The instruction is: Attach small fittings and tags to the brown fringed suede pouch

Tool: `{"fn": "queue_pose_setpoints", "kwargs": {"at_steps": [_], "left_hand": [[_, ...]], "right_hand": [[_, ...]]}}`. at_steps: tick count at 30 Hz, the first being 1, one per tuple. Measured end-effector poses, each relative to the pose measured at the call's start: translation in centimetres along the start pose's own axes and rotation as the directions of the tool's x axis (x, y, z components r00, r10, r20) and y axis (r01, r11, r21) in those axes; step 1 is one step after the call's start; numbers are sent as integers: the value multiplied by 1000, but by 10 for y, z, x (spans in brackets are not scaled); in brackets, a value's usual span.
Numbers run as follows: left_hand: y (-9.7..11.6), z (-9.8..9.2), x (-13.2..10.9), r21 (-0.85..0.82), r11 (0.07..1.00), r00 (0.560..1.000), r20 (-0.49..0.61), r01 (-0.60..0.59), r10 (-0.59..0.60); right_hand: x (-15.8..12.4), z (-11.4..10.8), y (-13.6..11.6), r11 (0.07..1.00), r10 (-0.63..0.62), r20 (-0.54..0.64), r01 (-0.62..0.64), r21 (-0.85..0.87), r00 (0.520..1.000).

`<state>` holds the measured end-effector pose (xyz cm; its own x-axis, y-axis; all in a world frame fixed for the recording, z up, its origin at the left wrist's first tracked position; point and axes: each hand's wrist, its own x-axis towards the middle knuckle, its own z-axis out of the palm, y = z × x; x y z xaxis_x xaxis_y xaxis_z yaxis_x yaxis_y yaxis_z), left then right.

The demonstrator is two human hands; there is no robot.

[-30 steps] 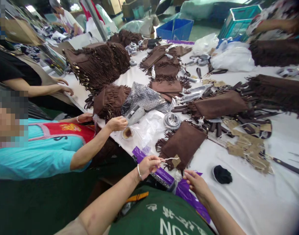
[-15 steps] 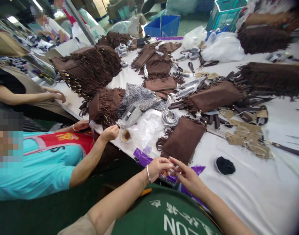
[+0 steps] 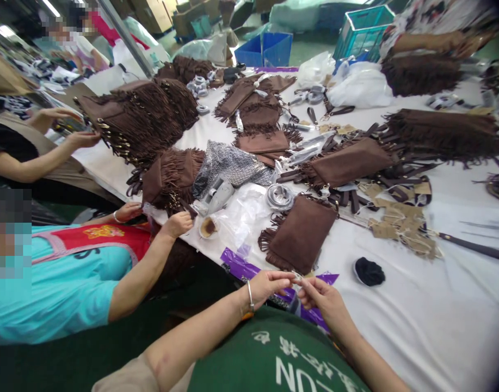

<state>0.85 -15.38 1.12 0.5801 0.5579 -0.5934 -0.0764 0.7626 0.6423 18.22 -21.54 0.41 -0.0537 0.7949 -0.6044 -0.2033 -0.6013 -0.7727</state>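
Observation:
My left hand (image 3: 269, 285), with a bracelet at its wrist, and my right hand (image 3: 319, 294) meet at the table's near edge. Both are closed in a pinch on a small whitish piece (image 3: 297, 276), too small to name. Just beyond them a brown fringed bag (image 3: 301, 234) lies flat on the white tablecloth. Purple tape (image 3: 239, 262) runs along the edge by my hands. To the right sits a small round dish (image 3: 356, 270) with black cloth-like material (image 3: 370, 272) in it.
Brown fringed bags (image 3: 139, 120), straps, tan tags (image 3: 404, 218), a coiled grey strap (image 3: 279, 197) and a cup (image 3: 208, 227) with brown residue cover the table. Close at left, a co-worker in a turquoise shirt (image 3: 78, 283) works; another person's hands (image 3: 84, 140) touch the stacked bags.
My fingers have shifted slightly, and the whitish piece now shows between my fingertips. At left, another person's hands have moved up to the stacked bags. The view has shifted a little.

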Motion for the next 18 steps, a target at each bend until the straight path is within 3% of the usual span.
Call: {"fn": "queue_pose_setpoints", "kwargs": {"at_steps": [7,10,12,14,16,18], "left_hand": [[-22,20,7,-181,983,999,-32,26,-32],[-26,12,11,-206,978,997,-71,-2,-13],[-19,-3,11,-192,979,990,-137,-70,44],[-1,-26,9,-77,983,956,-260,-165,140],[24,-51,7,204,958,895,-360,-200,263],[47,-70,7,552,816,842,-348,-172,412]], "right_hand": [[1,16,13,998,33,46,-35,43,998],[4,16,19,997,66,81,-69,38,995],[7,9,26,992,108,29,-110,58,994],[13,-5,36,985,150,-130,-138,100,980],[21,-20,49,980,175,-284,-140,139,943],[30,-32,62,978,198,-348,-160,135,916]]}}
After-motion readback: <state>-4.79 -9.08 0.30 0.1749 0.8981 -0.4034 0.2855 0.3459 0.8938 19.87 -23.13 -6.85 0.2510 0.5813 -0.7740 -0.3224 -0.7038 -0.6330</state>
